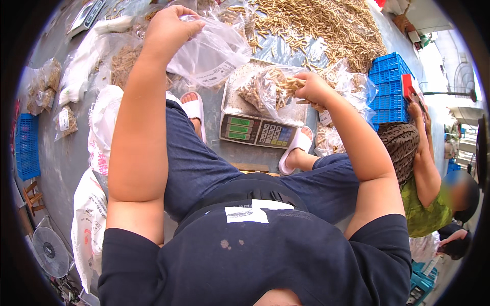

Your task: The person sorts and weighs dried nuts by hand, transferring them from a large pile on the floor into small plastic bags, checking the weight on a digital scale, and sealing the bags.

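My left hand [174,32] is raised at the upper left, its thumb and fingers pinching the edge of a clear plastic bag [210,49]. That bag hangs limp and bears printing. On a digital weighing scale [256,132] with lit green displays sits an open clear bag of dried root-like pieces [260,93]. My right hand [312,90] is at this bag's right side, closed around several of the tan pieces [293,86]. Its palm and some fingertips are hidden. The scale stands on the floor between my feet.
A large heap of short dried sticks [325,26] spreads beyond the scale. Blue plastic crates [390,84] stand at the right, beside a co-worker [425,183]. Filled bags [331,139] lie near my right foot. White sacks [90,222] and a fan [49,250] are at the left.
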